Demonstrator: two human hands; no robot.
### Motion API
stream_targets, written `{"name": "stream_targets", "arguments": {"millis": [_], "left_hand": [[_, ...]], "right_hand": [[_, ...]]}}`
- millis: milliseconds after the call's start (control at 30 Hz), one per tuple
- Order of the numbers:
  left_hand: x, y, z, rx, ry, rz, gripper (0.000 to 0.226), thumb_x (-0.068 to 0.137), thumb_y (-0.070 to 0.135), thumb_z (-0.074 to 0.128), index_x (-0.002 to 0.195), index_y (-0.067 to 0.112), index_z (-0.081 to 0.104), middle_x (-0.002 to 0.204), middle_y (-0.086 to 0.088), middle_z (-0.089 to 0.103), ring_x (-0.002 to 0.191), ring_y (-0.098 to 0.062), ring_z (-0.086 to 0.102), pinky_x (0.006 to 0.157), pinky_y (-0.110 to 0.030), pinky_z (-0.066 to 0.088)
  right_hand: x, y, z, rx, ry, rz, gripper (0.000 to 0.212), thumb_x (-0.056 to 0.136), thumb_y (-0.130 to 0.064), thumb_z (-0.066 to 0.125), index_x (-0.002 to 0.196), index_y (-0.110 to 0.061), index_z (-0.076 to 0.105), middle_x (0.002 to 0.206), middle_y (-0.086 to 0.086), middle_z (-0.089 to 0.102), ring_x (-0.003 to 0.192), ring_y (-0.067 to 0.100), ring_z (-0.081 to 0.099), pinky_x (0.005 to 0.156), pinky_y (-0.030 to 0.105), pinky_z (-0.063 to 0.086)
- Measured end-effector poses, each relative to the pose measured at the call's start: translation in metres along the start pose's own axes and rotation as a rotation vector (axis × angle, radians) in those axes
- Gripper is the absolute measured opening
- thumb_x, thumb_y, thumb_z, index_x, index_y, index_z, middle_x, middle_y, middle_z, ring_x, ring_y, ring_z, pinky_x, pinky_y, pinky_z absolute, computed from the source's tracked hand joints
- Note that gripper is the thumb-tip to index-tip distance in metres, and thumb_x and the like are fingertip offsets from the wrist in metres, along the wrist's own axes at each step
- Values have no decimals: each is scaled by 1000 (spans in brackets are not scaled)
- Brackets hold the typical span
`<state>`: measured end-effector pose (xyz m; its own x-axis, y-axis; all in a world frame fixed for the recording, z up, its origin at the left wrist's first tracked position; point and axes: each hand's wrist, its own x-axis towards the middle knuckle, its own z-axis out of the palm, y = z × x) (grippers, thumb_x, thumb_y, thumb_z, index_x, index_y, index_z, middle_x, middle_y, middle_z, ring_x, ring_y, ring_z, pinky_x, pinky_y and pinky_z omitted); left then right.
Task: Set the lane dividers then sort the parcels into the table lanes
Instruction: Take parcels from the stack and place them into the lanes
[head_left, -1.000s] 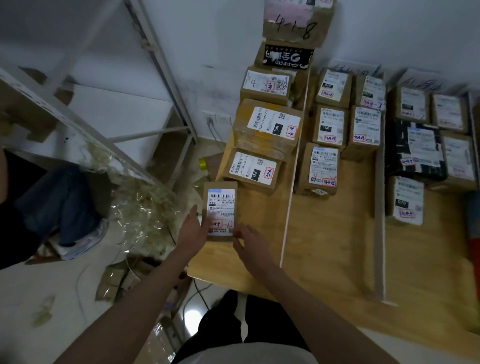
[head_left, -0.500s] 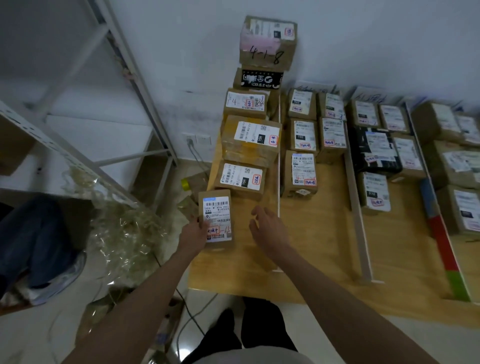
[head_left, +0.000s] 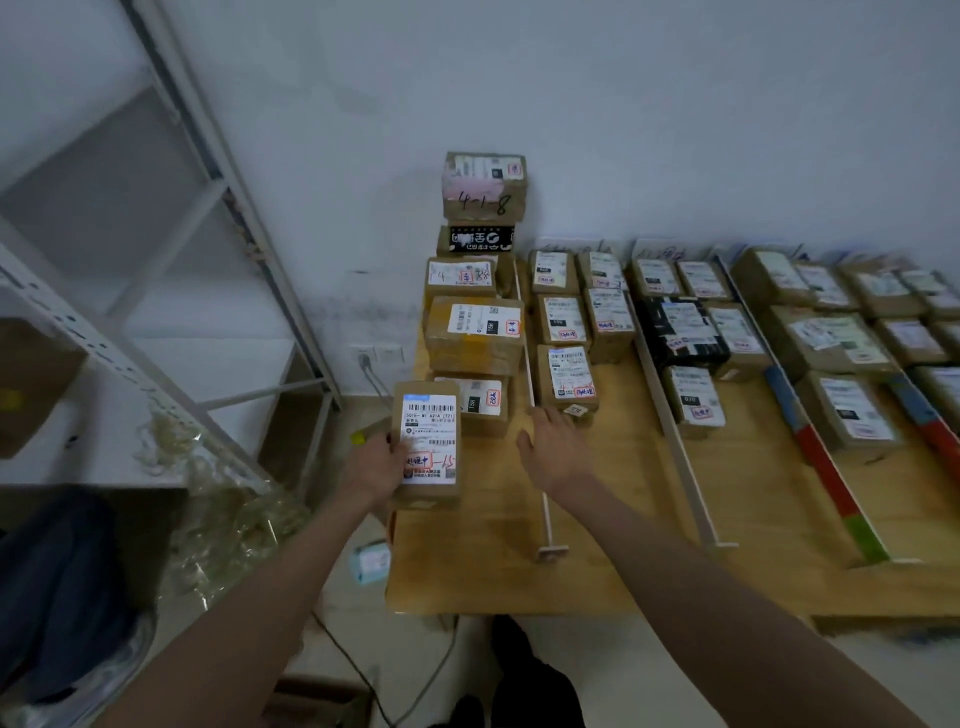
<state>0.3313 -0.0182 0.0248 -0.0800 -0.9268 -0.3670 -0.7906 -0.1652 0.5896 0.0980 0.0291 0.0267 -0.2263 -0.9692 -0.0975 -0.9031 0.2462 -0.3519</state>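
Our left hand (head_left: 375, 464) grips a labelled parcel (head_left: 427, 450) at the bench's (head_left: 613, 561) left edge, centre frame, in the leftmost lane. Our right hand (head_left: 551, 446) hovers empty with fingers spread, beside the white divider (head_left: 535, 410).

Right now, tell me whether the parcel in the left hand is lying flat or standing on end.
Flat, label up. The parcel rests on the table, gripped by the left hand.
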Motion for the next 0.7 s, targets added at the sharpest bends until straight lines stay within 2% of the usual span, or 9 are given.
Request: {"name": "stream_targets", "arguments": {"millis": [100, 233, 300, 400, 467, 533, 633, 700], "left_hand": [[-6, 12, -8, -1, 12, 40, 31, 104, 39, 43, 112, 15, 62, 104, -5, 69, 87, -19, 65, 82, -35, 53], [-10, 30, 0, 7, -22, 84, 36, 103, 42, 45, 109, 13, 65, 99, -3, 72, 83, -16, 69, 82, -38, 57], [-14, 46, 10, 54, -27, 121, 35, 103, 41, 44, 110, 13, 64, 95, 1, 71, 74, -10, 67, 70, -30, 56], [-22, 75, 31, 40, -78, 174, 31, 105, 33, 44, 116, 9, 60, 97, 2, 65, 65, -1, 57, 54, -14, 43], [-25, 92, 44, 63, -106, 205, 28, 105, 32, 44, 115, 9, 57, 103, 1, 64, 63, 2, 49, 48, -13, 38], [-25, 110, 57, 100, -129, 241, 31, 105, 36, 43, 113, 10, 57, 105, -2, 68, 64, -2, 50, 53, -16, 37], [-27, 136, 82, 111, -157, 274, 36, 103, 41, 44, 117, 11, 60, 102, -5, 69, 74, -12, 57, 66, -26, 44], [-32, 156, 101, 90, -176, 291, 38, 103, 41, 45, 117, 10, 61, 97, -2, 66, 75, -11, 58, 68, -26, 45]], "right_hand": [[-12, 4, -14, 3, 35, 27, 41, 100, -32, 40, 136, -14, 47, 136, 7, 52, 126, 26, 47, 104, 42, 41], [-32, 19, -31, -7, 66, 60, 40, 101, -31, 37, 136, -14, 46, 135, 7, 51, 125, 26, 47, 104, 43, 41], [-42, 33, -39, -1, 80, 83, 42, 101, -33, 37, 139, -15, 43, 138, 7, 49, 127, 26, 46, 104, 43, 41], [-55, 60, -53, -3, 129, 125, 43, 102, -34, 40, 140, -14, 43, 138, 7, 50, 127, 26, 48, 102, 42, 42], [-63, 79, -63, -3, 150, 160, 44, 101, -34, 42, 141, -14, 44, 140, 6, 50, 128, 27, 47, 103, 42, 41], [-71, 98, -74, 17, 169, 212, 43, 101, -32, 42, 141, -14, 44, 141, 7, 48, 129, 27, 46, 102, 42, 40], [-83, 132, -89, -10, 196, 271, 41, 100, -31, 43, 138, -14, 46, 137, 10, 50, 125, 29, 48, 99, 43, 41], [-92, 157, -99, -10, 216, 298, 40, 100, -30, 44, 136, -13, 46, 136, 10, 51, 124, 29, 48, 98, 43, 42]]}}
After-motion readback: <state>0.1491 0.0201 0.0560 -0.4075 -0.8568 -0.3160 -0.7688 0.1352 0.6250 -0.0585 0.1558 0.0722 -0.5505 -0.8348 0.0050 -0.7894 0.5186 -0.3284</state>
